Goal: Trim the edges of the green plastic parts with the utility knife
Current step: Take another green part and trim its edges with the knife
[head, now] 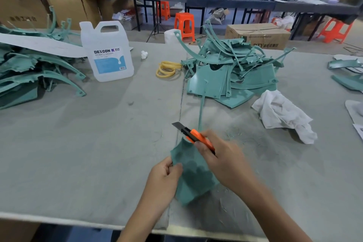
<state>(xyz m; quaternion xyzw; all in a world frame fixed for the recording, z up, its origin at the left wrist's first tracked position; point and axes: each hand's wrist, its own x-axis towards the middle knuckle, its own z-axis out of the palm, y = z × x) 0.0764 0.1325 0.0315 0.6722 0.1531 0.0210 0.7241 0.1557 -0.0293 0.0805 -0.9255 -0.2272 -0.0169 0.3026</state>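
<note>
My left hand (164, 180) pinches the left edge of a flat green plastic part (193, 175) held above the table near its front edge. A long thin stem of the part rises toward the far pile. My right hand (222, 160) grips an orange utility knife (198, 138) with its dark blade out, pointing up and left past the part's top edge. A heap of green plastic parts (231, 68) lies at the centre right of the table, and another pile of green parts (29, 72) sits at the far left.
A white plastic jug (108, 53) stands left of centre, with yellow rings (169, 68) beside it. A white rag (282, 113) lies at the right. Green shavings are scattered on the grey table cover (88, 133). Cardboard boxes, orange stools and people are behind.
</note>
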